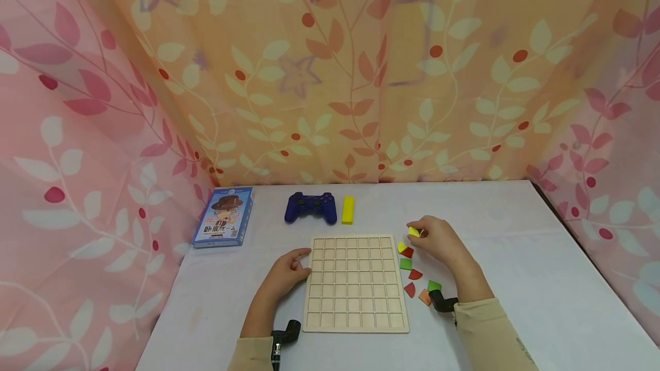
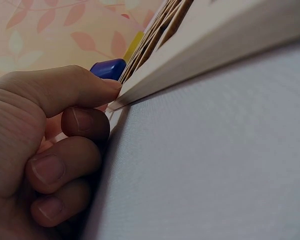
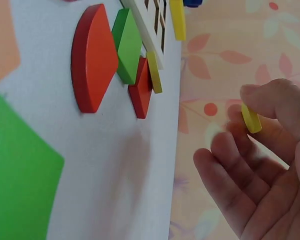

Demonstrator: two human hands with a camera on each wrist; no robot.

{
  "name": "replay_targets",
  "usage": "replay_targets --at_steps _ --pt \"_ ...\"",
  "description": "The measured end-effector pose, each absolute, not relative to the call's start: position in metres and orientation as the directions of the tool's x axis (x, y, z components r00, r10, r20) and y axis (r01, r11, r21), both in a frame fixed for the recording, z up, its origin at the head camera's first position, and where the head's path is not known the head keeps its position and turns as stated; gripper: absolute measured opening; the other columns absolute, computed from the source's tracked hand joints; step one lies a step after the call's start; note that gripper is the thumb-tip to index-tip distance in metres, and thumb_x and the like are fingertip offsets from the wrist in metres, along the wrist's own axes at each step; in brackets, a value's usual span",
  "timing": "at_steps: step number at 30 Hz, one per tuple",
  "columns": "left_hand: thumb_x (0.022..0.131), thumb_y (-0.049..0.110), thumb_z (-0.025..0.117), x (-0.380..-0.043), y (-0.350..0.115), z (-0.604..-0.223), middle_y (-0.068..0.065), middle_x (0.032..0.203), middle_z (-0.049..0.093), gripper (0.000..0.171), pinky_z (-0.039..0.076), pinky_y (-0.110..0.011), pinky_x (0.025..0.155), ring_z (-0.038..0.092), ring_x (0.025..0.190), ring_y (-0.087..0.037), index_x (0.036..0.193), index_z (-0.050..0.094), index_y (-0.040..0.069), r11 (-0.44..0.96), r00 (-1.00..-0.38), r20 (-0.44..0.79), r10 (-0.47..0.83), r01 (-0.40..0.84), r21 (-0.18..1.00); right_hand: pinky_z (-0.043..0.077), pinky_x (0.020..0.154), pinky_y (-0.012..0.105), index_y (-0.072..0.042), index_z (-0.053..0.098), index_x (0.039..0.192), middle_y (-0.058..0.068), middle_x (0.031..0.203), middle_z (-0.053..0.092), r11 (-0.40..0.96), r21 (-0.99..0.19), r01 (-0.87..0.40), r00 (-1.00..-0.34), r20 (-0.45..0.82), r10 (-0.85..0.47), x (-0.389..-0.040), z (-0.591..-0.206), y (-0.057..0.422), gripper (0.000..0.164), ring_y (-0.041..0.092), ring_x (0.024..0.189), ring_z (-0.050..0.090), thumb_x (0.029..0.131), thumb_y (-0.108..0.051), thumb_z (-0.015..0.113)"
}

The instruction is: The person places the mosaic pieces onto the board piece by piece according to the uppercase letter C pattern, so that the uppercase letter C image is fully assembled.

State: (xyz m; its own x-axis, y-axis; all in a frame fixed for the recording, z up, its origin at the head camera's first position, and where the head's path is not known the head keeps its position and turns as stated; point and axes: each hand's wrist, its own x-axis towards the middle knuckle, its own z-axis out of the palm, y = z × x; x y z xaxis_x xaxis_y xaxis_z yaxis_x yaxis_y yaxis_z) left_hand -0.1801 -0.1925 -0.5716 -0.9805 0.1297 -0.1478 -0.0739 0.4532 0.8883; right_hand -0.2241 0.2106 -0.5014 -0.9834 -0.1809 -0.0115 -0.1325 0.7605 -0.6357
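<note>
A pale wooden grid board (image 1: pixel 356 284) with square recesses lies flat on the table. My left hand (image 1: pixel 284 274) is at its left side, with thumb and index finger touching the edge; the left wrist view shows the other fingers (image 2: pixel 50 167) loosely bent, apart from the board. In my right hand (image 1: pixel 437 240), thumb and fingertips pinch a small yellow tile (image 3: pixel 251 119), raised above the table beyond the board's right edge. Below it lie another yellow tile (image 1: pixel 402 247), a red tile (image 1: pixel 407 252) and a green tile (image 1: pixel 405 264).
More loose tiles lie right of the board, including red ones (image 1: pixel 415 274), an orange one (image 1: pixel 424 296) and a green one (image 1: pixel 435 285). Behind the board are a blue game controller (image 1: pixel 310 208) and a yellow bar (image 1: pixel 348 210). A blue box (image 1: pixel 223 217) stands at the back left.
</note>
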Motion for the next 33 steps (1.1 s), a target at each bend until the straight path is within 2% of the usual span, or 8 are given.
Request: replay_targets --at_steps 4,8,19,33 --pt "0.089 0.012 0.077 -0.179 -0.192 -0.571 0.004 0.063 0.051 0.054 0.035 -0.025 0.049 0.044 0.054 -0.011 0.141 0.061 0.007 0.458 -0.981 -0.146 0.130 -0.072 0.886 0.043 0.063 0.033 0.002 0.073 0.123 0.005 0.090 0.056 0.752 -0.620 -0.225 -0.972 0.086 -0.219 -0.223 -0.500 0.210 0.036 0.021 0.077 0.049 0.089 -0.011 0.075" --pt "0.089 0.012 0.077 -0.180 -0.192 -0.571 0.004 0.063 0.052 0.054 0.035 -0.025 0.050 0.044 0.054 -0.010 0.141 0.062 0.008 0.463 -0.981 -0.155 0.120 -0.083 0.882 0.041 0.060 0.032 0.003 0.072 0.123 0.004 0.090 0.055 0.733 -0.625 -0.269 -0.962 0.142 -0.232 -0.219 -0.497 0.205 0.036 0.020 0.074 0.048 0.090 -0.010 0.073" --pt "0.090 0.011 0.076 -0.181 -0.192 -0.569 0.003 0.063 0.052 0.053 0.035 -0.026 0.051 0.044 0.055 -0.011 0.140 0.062 0.007 0.454 -0.980 -0.153 0.128 -0.079 0.888 0.045 0.063 0.034 -0.005 0.074 0.124 0.002 0.103 0.063 0.729 -0.617 -0.297 -0.955 0.170 -0.245 -0.211 -0.493 0.179 0.036 0.019 0.081 0.051 0.091 -0.018 0.071" --pt "0.089 0.011 0.077 -0.180 -0.192 -0.567 0.003 0.063 0.053 0.054 0.035 -0.025 0.051 0.044 0.055 -0.010 0.140 0.061 0.006 0.439 -0.980 -0.145 0.138 -0.071 0.896 0.042 0.061 0.034 -0.009 0.077 0.116 -0.001 0.101 0.067 0.716 -0.629 -0.303 -0.952 0.166 -0.258 -0.209 -0.495 0.147 0.029 0.015 0.072 0.049 0.089 -0.021 0.078"
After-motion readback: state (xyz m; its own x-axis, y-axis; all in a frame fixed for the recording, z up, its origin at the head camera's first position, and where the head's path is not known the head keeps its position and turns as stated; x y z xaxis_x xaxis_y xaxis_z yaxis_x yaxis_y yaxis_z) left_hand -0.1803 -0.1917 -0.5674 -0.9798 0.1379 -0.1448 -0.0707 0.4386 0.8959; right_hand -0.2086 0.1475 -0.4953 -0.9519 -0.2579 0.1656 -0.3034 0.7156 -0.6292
